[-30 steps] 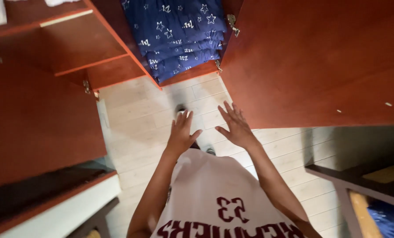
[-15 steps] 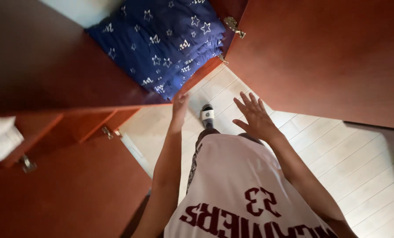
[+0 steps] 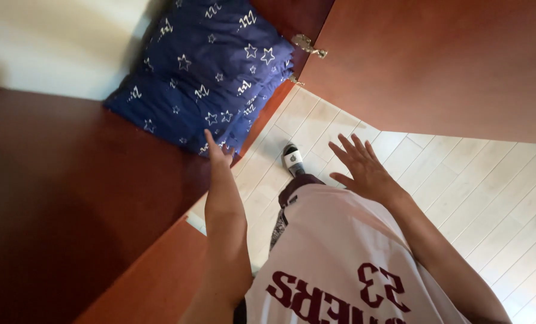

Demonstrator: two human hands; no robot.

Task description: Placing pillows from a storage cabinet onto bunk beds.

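The left hand [image 3: 217, 153] reaches out flat, fingers straight and together, its tips touching or just short of the near edge of the blue star-print bedding [image 3: 205, 78]; it grips nothing. The right hand [image 3: 364, 168] hovers spread wide over the pale plank floor [image 3: 496, 198], empty, well apart from the fabric.

The bedding sits folded inside the red-brown wardrobe [image 3: 64, 198], at the far middle of the view, with the open door [image 3: 436, 66] to its right. Its long axis runs from near left to far right, and the rounded folded end faces down toward the near edge of the compartment.

The bundle looks soft and overfilled, bulging past the compartment's lip. A judgement: with only one flat palm against it, it could slump forward and slide out onto the floor, since nothing pinches it. The sandalled foot [image 3: 293, 159] stands right below the opening, where a sagging bundle would land
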